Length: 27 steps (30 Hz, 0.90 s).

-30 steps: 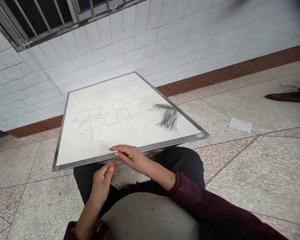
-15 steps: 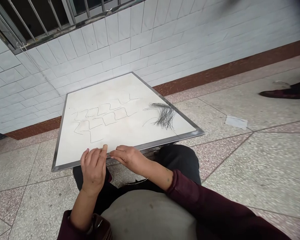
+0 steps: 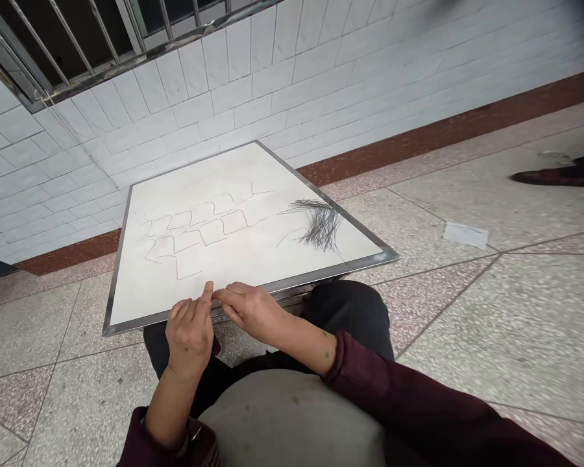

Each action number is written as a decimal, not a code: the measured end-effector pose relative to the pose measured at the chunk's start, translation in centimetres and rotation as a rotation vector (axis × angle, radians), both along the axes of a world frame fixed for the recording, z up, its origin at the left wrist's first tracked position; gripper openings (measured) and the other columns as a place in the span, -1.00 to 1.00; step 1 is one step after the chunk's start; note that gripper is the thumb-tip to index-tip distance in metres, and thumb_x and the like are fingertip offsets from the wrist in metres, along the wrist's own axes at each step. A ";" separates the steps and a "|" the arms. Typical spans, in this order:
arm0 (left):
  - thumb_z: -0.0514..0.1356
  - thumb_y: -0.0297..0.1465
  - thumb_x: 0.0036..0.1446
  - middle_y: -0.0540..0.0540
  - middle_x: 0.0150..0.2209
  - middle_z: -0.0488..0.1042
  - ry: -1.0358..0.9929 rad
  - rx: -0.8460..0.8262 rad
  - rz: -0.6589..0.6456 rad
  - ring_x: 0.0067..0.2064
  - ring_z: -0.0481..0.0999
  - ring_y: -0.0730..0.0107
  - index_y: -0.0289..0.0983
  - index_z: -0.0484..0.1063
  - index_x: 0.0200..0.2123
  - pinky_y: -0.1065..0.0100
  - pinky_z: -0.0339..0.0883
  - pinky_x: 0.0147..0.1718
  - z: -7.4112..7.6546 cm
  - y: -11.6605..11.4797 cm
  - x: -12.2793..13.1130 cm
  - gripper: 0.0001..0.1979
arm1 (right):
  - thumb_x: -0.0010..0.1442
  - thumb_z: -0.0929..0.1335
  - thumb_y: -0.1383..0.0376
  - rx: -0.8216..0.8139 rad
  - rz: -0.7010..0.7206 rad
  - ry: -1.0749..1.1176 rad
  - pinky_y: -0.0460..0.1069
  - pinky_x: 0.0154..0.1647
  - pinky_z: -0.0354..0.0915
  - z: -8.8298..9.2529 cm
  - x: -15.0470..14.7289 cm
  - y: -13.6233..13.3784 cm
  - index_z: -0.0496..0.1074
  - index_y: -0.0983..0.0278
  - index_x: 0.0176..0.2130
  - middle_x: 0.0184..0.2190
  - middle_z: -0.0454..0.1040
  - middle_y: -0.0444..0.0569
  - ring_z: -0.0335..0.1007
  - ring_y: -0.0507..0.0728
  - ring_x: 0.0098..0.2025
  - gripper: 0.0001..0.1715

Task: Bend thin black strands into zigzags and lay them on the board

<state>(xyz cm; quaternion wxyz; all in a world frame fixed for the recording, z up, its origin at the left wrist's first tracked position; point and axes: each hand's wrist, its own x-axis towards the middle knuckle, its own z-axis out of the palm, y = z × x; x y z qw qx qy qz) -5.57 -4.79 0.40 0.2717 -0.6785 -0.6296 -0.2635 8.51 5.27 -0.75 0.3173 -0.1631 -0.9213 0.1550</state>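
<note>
Both of my hands meet over the near edge of a white board (image 3: pixel 233 253) with a grey metal rim, which lies over my lap. My left hand (image 3: pixel 191 329) is closed, fingers curled, thumb tip pointing up. Touching it or nearly so, my right hand (image 3: pixel 253 311) has its fingertips pinched together. Whatever sits between the fingers is too thin or hidden to make out. On the board lie several thin dark strands (image 3: pixel 187 248) bent into step-like waves, in rows at left and centre. A tangled heap of black strands (image 3: pixel 322 228) lies at the right.
Behind the board stands a white tiled wall (image 3: pixel 321 84) with a barred window (image 3: pixel 92 39). On the speckled floor to the right is a white paper piece (image 3: pixel 466 235). Further right shows another person's dark shoe (image 3: pixel 540 177). My knee (image 3: pixel 353 314) is under the board's near edge.
My left hand has shifted slightly right, closer to my right hand, and its fingers have curled in more. The right hand is almost unmoved. Strands on the board lie as before.
</note>
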 end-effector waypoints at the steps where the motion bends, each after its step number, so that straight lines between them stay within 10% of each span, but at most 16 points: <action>1: 0.15 -0.56 0.22 -0.02 -0.43 0.55 -0.003 0.008 0.013 -0.40 0.53 0.40 -0.24 0.21 0.26 0.29 0.40 -0.19 -0.1 0.1 0.2 -0.46 | 0.25 0.23 0.46 0.003 -0.017 0.002 -0.07 -0.33 0.28 0.0 0.0 -0.1 0.40 0.30 -0.14 -0.42 0.45 -0.05 0.39 0.08 -0.33 -0.78; 8: 0.11 -0.54 0.24 -0.06 -0.27 0.61 -0.165 -0.008 0.046 -0.31 0.59 0.40 -0.15 0.17 0.28 0.35 0.44 -0.22 -0.2 0.5 1.7 -0.45 | 0.28 0.20 0.42 -0.008 -0.157 0.017 -0.10 -0.45 0.14 -0.1 0.1 -0.1 0.36 0.29 -0.18 -0.49 0.42 -0.10 0.32 0.04 -0.44 -0.81; 18: 0.17 -0.31 0.21 -0.03 -0.21 0.62 -1.050 -0.182 0.063 -0.22 0.60 0.28 -0.06 0.33 0.17 0.27 0.43 -0.20 0.9 0.9 3.5 -0.55 | 0.34 0.19 0.33 -0.070 -0.240 0.101 -0.08 -0.46 0.15 -0.5 0.0 -0.1 0.33 0.26 -0.27 -0.48 0.43 -0.07 0.34 0.05 -0.47 -0.83; 27: 0.30 -0.28 0.09 -0.11 -0.22 0.58 -1.680 -0.137 -0.144 -0.31 0.54 0.42 -0.21 0.24 0.21 0.38 0.44 -0.28 0.6 1.4 3.1 -0.38 | 0.25 0.34 0.31 -0.666 -0.053 0.398 -0.07 -0.33 0.39 -1.0 0.0 -0.3 0.37 0.22 -0.20 -0.36 0.55 -0.11 0.49 0.04 -0.36 -0.93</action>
